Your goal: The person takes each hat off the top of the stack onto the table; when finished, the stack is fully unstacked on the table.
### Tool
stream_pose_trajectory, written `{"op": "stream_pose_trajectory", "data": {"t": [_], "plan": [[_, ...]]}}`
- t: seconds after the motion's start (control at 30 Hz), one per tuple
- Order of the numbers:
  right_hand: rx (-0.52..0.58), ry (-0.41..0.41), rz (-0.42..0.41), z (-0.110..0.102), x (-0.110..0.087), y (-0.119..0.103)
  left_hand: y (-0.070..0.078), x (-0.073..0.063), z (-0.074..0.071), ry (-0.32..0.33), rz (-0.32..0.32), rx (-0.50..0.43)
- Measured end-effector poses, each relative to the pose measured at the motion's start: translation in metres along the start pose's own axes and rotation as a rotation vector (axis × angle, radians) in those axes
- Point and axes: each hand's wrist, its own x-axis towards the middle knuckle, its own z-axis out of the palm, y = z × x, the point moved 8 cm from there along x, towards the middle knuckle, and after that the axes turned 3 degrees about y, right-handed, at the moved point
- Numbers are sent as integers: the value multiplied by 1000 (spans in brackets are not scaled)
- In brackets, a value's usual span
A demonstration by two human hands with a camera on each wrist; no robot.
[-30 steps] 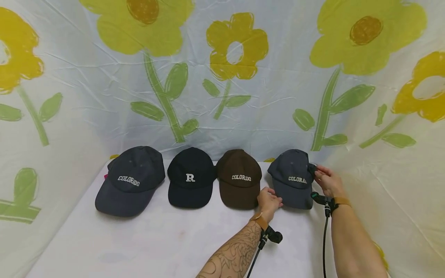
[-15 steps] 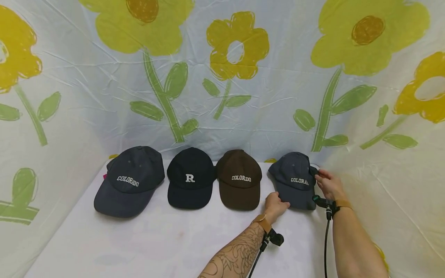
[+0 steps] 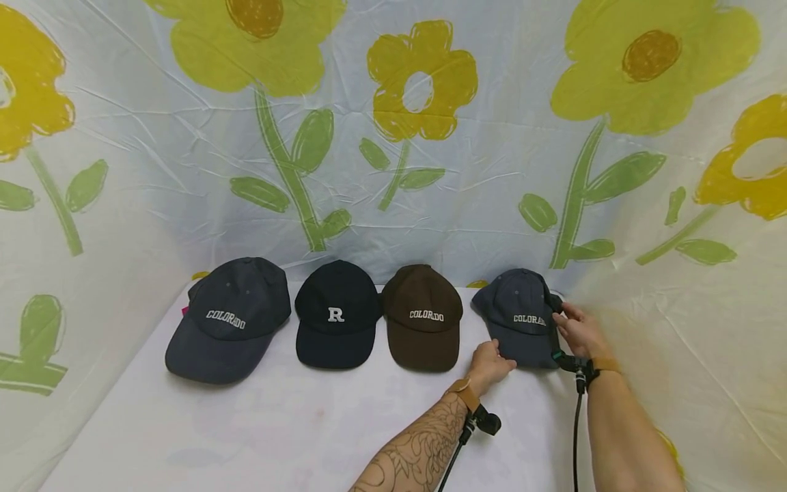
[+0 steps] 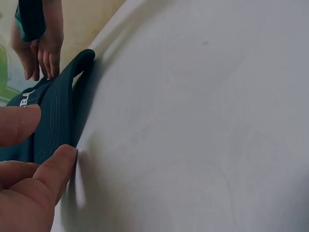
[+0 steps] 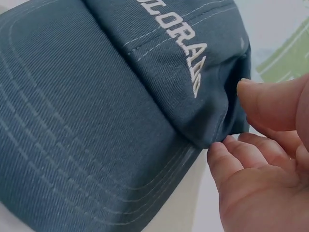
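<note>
A dark blue-grey baseball cap with white lettering [image 3: 518, 301] rests at the right end of a row of caps, brim toward me. At the left front corner of its brim, my left hand [image 3: 490, 362] grips the edge between thumb and fingers. My right hand [image 3: 581, 329] pinches the cap's right side, where the fabric folds inward and covers the last letters. In the right wrist view, the thumb lies against that dark fold and the fingertips [image 5: 219, 150] meet the lower edge. The left wrist view shows the brim [image 4: 55, 116] slightly arched above the white surface.
Left of it stand a brown cap [image 3: 423, 314], a black cap with an R [image 3: 337, 316] and a larger blue-grey cap [image 3: 229, 320] on the white table [image 3: 246, 437]. A flower-printed sheet [image 3: 492, 205] surrounds the back and sides. Cables hang from both wrist cameras.
My left hand has moved right onto the brim's corner. The right-hand cap has shifted slightly right, and my right hand has stayed at its side, a little lower. The other caps have kept their places.
</note>
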Motion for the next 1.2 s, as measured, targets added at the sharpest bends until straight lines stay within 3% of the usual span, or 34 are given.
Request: {"op": "stream_pose_trajectory", "data": {"t": [0.27, 0.47, 0.6, 0.7, 1.0, 1.2], "plan": [[-37, -15, -33, 14, -2, -4, -1, -4, -31, -20, 24, 21], [104, -25, -177, 34, -14, -39, 19, -8, -67, -38, 122, -178], [209, -114, -275, 62, -28, -67, 32, -11, -98, -42, 183, -262], [228, -163, -313, 85, -35, -78, 33, -15, -120, -31, 190, -293], [174, -251, -366, 154, -54, -96, 35, -32, -169, -22, 224, -317], [124, -283, -409, 200, -66, -108, 38, -45, -215, 6, 276, -297]]}}
